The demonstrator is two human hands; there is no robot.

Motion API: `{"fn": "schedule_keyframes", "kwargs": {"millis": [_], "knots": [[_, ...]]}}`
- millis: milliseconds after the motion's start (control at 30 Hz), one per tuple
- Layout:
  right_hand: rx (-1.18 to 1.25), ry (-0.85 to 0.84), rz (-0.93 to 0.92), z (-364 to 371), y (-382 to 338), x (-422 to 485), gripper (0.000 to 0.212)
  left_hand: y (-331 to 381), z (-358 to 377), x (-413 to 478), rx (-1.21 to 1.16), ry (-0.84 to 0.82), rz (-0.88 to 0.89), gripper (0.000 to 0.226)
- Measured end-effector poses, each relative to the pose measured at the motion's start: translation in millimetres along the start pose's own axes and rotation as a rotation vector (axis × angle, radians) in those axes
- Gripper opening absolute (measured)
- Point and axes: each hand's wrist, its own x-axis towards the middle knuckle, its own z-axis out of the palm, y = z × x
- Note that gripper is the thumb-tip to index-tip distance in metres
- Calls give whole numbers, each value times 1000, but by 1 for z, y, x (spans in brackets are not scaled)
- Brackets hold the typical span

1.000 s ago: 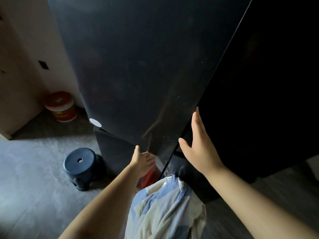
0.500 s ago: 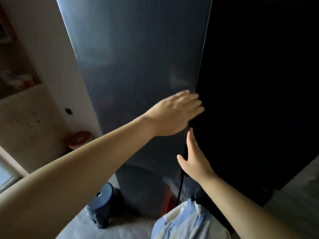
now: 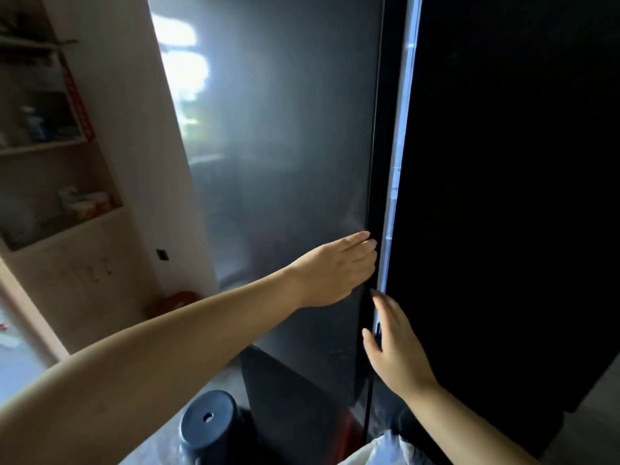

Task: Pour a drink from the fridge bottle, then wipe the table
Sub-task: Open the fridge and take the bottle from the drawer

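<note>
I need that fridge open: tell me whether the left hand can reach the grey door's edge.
Probably yes. The left hand is stretched over the grey door, its straight fingers at the edge beside the lit gap; nothing stands between.

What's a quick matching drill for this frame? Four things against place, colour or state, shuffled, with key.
Things:
1. left hand
2. right hand
3. stool
4. shelves

Place, colour or state:
A. dark blue, round top with a hole
B. fingers straight, at the lit gap between the doors
C. pale wood, far left
D. flat on the left fridge door, near its edge

Pairs: 1-D, 2-B, 3-A, 4-C
</note>
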Motion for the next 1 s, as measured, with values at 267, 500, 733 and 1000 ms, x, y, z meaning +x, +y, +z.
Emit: {"fn": "schedule_keyframes", "kwargs": {"millis": [267, 500, 733, 1000], "knots": [[48, 26, -265, 10, -14, -2, 73, 28, -26, -72, -210, 236, -180, 29], [180, 38, -492, 40, -38, -29, 75, 50, -30, -130, -193, 104, -226, 40], [270, -199, -633, 63, -47, -42, 52, 82, -34, -185, -191, 38, -356, 42], [118, -505, -663, 105, -69, -48, 63, 137, -18, -231, -284, -117, -497, 46]]}}
